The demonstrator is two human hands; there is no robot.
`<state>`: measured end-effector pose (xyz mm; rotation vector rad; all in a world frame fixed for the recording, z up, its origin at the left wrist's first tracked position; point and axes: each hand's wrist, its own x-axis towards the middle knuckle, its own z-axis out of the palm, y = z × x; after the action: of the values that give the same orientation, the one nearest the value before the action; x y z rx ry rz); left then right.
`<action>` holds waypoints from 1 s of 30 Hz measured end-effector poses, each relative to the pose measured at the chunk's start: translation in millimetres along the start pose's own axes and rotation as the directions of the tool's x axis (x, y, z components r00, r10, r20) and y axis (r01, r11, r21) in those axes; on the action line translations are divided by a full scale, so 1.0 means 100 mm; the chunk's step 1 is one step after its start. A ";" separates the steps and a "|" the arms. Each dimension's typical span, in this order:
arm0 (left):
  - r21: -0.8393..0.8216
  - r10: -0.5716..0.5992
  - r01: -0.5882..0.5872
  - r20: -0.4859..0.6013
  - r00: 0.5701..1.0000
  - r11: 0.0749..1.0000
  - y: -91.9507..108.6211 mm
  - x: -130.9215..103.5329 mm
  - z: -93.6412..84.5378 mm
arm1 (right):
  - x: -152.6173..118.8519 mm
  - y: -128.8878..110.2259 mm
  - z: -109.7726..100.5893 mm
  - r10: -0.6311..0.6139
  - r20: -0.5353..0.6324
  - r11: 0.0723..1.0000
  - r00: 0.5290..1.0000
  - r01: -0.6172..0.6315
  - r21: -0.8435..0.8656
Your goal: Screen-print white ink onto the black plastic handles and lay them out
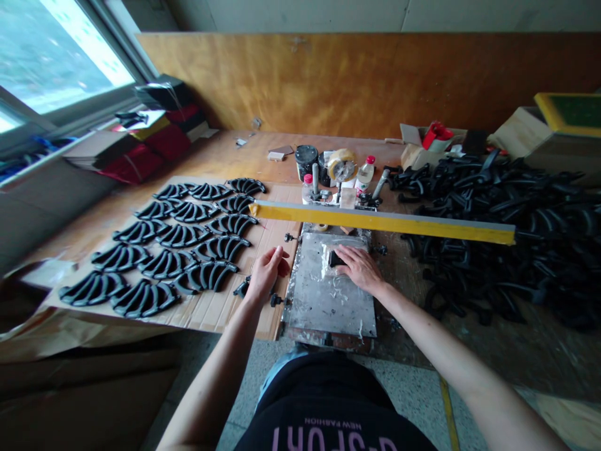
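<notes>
My right hand [359, 266] is over the metal plate [335, 300], its fingers closed on a small black plastic piece [335, 258] that sits in a whitish, scuffed holder [327, 262]. Most of that piece is hidden under the fingers. To the left, my left hand [267, 270] hovers by the cardboard edge, fingers loosely curled and apart from the thumb, with nothing visible in it. Beside its wrist lies a black curved part [241, 287]. Black knobs [277, 300] stick out from the plate's left side. Rows of black curved handles [181, 232] lie fanned out on the cardboard [263, 244].
A long yellow-and-grey bar [385, 220] spans above the plate. Behind it stand a tape roll [342, 168], a black jar [307, 163] and a red-capped bottle [365, 175]. A heap of black handles [507, 232] covers the right side. Stacked boxes [150, 138] line the window side.
</notes>
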<state>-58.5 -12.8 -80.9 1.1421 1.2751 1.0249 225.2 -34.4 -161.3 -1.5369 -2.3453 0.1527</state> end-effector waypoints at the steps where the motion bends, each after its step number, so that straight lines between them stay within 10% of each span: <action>1: 0.000 0.003 -0.003 0.005 1.000 1.000 0.02 0.00 0.02 | 0.00 -0.01 0.04 -0.047 0.030 0.999 0.998 0.047 0.007; 4: 0.003 0.020 -0.020 0.018 1.000 1.000 0.12 0.01 0.08 | 0.05 -0.02 0.16 -0.100 0.099 0.995 0.990 0.099 0.015; 10: -0.123 0.170 -0.179 -0.078 0.982 0.976 0.44 0.15 0.20 | 0.15 0.14 0.21 0.247 0.013 0.967 0.969 -0.245 -0.063; 17: -0.248 0.233 -0.245 -0.080 0.969 0.937 0.74 0.24 0.46 | 0.03 0.08 0.09 -0.008 0.077 1.000 0.997 0.008 0.001; 25: -0.236 0.213 -0.224 -0.072 0.974 0.946 0.77 0.24 0.50 | 0.12 -0.01 0.21 0.197 -0.056 0.979 0.979 -0.200 -0.034; 30: -0.207 0.192 -0.198 -0.053 0.980 0.958 0.70 0.17 0.39 | -0.01 0.35 -0.15 0.017 0.071 0.816 0.997 0.027 -0.578</action>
<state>-15.3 13.3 -16.7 1.1046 1.0633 1.2983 260.7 -22.4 -156.6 -1.8009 -2.5969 -0.5780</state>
